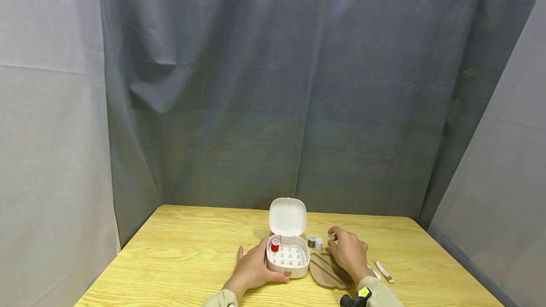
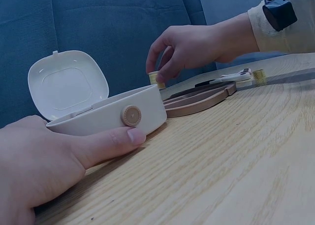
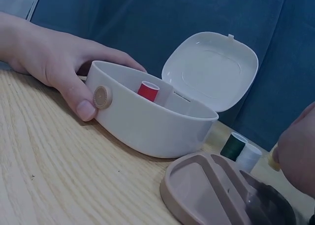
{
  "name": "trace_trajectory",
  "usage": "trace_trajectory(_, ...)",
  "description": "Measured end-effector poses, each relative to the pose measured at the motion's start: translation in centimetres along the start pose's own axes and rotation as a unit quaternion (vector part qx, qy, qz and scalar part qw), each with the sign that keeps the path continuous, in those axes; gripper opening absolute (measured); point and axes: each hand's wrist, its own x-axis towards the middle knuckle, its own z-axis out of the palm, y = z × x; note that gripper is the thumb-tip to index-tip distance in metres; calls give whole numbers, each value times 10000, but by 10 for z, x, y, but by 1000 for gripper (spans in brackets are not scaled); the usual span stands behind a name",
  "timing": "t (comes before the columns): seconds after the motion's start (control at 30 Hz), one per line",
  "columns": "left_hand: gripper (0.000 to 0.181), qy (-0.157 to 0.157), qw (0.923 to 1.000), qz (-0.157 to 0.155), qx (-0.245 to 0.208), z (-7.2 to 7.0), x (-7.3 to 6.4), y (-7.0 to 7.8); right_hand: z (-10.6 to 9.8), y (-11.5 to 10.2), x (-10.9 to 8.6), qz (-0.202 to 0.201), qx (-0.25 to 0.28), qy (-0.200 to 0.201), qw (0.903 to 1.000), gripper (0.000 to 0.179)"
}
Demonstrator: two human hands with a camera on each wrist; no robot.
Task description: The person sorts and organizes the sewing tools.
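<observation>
My left hand (image 1: 252, 270) holds a white sewing box (image 1: 300, 273) at its left side, thumb along the front near the brown button (image 2: 131, 115). The box's lid (image 1: 287, 217) stands open at the back. Inside, a red thread spool (image 1: 275, 245) stands upright at the back left among rows of small pegs. To the right of the box, my right hand (image 1: 350, 253) pinches a pale yellow thread spool (image 2: 156, 79) between thumb and fingers, above the far side of the brown tray (image 1: 321, 275). A dark green spool (image 1: 311, 241) and a white spool (image 1: 319, 244) stand beside the box.
The brown grooved tray lies on the wooden table (image 1: 179, 259), close against the box. Right of it lie a slim white-and-brown item (image 1: 384, 272) and another white object (image 1: 375, 274), partly hidden by the right wrist. A grey curtain (image 1: 239, 108) hangs behind the table.
</observation>
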Motion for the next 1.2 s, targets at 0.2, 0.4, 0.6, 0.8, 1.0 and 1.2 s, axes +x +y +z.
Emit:
trace_trajectory(0.2, 120, -10, 10000, -58, -11, 0, 0, 0, -1, -1, 0, -2, 17, 31, 10000, 23)
trace_trajectory(0.4, 118, 40, 10000, 33, -26, -1, -1, 1, -2, -5, 1, -13, 90, 203, 9998, 23)
trace_trajectory(0.6, 119, 54, 10000, 37, 15, -1, -1, 1, -2, -13, 3, -95, 151, 220, 9996, 22)
trace_trajectory(0.8, 120, 42, 10000, 42, 34, -1, -1, 1, -3, -17, 3, -117, 124, 164, 9997, 22)
trace_trajectory(1.0, 119, 42, 10000, 33, 29, 0, 0, -1, -1, -22, 4, -233, 136, 216, 9994, 22)
trace_trajectory(1.2, 120, 52, 9999, 55, 67, 0, 0, -1, -1, -30, 5, -353, 180, 286, 9988, 20)
